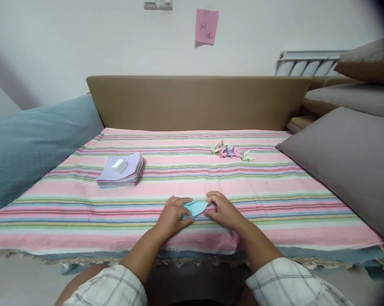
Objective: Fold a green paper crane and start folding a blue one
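2 white checked sleeves point(112, 287) at the near edge, forearms reaching far over a striped cloth point(166, 182). Light-blue paper point(196, 207), folded, sits between the 2 hands, near side, around the middle. Left hand point(173, 214): thumb and fingers pinching the paper's left end. Right hand point(222, 210): thumb and index curved and parted at the paper's right end; can't tell if any finger grips it. Far left of the hands: paper stack point(120, 182), lilac sheet on top, 1 small white block point(119, 166) on it. Far right: cluster of small folded paper pieces point(230, 151), green, pink, purple. Grey cushion point(345, 161) at right, blue cushion point(42, 140) at left.
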`<move>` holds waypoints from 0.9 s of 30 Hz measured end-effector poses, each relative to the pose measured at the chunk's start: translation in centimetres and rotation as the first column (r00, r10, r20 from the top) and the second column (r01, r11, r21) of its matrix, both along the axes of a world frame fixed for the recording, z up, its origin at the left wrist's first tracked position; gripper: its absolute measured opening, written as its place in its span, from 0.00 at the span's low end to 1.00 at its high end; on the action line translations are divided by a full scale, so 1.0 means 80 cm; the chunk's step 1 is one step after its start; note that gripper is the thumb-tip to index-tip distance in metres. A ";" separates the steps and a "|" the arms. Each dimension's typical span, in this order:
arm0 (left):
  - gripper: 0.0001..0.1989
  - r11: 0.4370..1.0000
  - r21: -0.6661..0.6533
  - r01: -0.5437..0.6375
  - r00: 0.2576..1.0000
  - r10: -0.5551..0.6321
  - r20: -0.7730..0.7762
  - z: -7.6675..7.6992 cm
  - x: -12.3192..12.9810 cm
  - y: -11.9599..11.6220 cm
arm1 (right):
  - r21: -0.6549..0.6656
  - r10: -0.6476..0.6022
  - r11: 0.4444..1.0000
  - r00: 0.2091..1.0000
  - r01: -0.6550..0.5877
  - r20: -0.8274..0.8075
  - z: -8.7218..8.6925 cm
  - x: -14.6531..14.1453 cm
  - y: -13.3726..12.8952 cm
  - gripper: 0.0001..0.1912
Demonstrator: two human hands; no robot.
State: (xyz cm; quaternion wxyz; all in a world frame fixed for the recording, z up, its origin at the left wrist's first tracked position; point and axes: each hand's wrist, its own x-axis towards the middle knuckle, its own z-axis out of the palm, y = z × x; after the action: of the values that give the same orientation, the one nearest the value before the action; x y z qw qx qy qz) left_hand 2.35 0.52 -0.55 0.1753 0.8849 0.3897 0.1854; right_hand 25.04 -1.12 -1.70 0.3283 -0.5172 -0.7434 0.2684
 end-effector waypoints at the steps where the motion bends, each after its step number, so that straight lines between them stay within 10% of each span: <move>1: 0.04 1.000 0.003 -0.003 1.000 0.003 0.001 -0.001 0.000 0.000 | -0.023 -0.004 1.000 1.000 0.004 0.006 -0.001 -0.001 0.000 0.08; 27: 0.03 0.995 0.088 -0.057 0.997 0.051 0.062 -0.001 -0.005 -0.009 | 0.156 0.238 0.947 0.939 -0.281 0.250 0.005 -0.036 -0.013 0.20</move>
State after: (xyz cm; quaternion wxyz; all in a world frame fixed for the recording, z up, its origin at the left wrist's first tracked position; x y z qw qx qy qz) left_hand 1.97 -0.23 -0.65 0.1420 0.8751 0.3994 0.2334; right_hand 22.18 -2.20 -1.26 0.2502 -0.4081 -0.8600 0.1767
